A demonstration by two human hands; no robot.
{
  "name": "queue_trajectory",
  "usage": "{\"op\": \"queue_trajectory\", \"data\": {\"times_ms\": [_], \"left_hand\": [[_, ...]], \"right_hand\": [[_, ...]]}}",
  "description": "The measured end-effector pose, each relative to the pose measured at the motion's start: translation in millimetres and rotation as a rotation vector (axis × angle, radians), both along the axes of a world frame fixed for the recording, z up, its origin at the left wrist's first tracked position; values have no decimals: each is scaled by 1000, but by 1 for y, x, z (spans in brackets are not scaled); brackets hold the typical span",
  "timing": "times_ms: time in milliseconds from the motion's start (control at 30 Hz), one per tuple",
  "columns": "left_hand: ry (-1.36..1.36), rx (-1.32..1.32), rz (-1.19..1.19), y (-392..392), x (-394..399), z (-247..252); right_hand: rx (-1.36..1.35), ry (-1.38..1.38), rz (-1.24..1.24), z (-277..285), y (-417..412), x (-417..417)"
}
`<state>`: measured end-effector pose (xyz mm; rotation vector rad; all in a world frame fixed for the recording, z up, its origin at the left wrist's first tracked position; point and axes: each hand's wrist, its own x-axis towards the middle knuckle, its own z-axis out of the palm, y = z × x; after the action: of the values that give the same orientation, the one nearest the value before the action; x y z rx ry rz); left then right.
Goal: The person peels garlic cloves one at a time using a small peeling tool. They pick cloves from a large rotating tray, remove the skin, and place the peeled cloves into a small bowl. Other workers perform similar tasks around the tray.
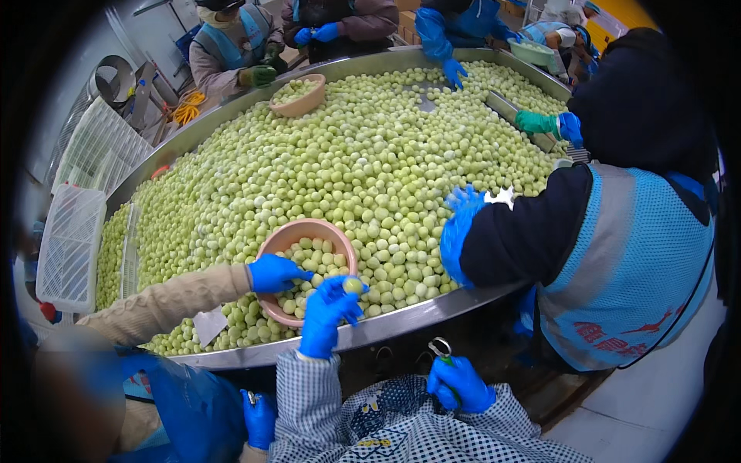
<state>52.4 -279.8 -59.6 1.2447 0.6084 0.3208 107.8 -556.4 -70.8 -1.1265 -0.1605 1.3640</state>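
My left hand (330, 317), in a blue glove, pinches a pale green round fruit (353, 285) over the front rim of a pink plastic basin (351, 254). More of these fruits (315, 253) lie in that basin. In my blue-gloved right hand (461, 384) is a peeler-like hand tool (441, 347); its metal loop points up and a bit of green handle shows. This hand is in front of my checked apron, below the metal rim of the table. A co-worker's gloved hand (278, 273) reaches into the same basin from the left.
A steel-rimmed table (399, 321) bears a deep spread of green fruits (347, 168). Farther back stands a second basin (304, 104). Close on my right, a co-worker in a blue vest (631, 260) leans over the table. White plastic crates (72, 249) stand at the left.
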Motion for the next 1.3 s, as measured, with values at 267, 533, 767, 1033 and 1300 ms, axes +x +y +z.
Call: {"op": "queue_trajectory", "data": {"times_ms": [267, 533, 767, 1033, 1300], "left_hand": [[8, -271, -295, -81, -29, 15], [106, -213, -273, -88, -31, 16], [40, -149, -247, -96, -31, 17], [68, -191, -359, -88, -34, 20], [43, -177, -387, -84, -36, 21]], "right_hand": [[-29, -1225, -80, 3, 42, 6], [-86, -1397, -83, 4, 37, -2], [-63, -1409, -10, 14, 31, -1], [-39, -1314, 38, 23, 28, -1], [-56, -1387, 62, 19, 29, -5]]}}
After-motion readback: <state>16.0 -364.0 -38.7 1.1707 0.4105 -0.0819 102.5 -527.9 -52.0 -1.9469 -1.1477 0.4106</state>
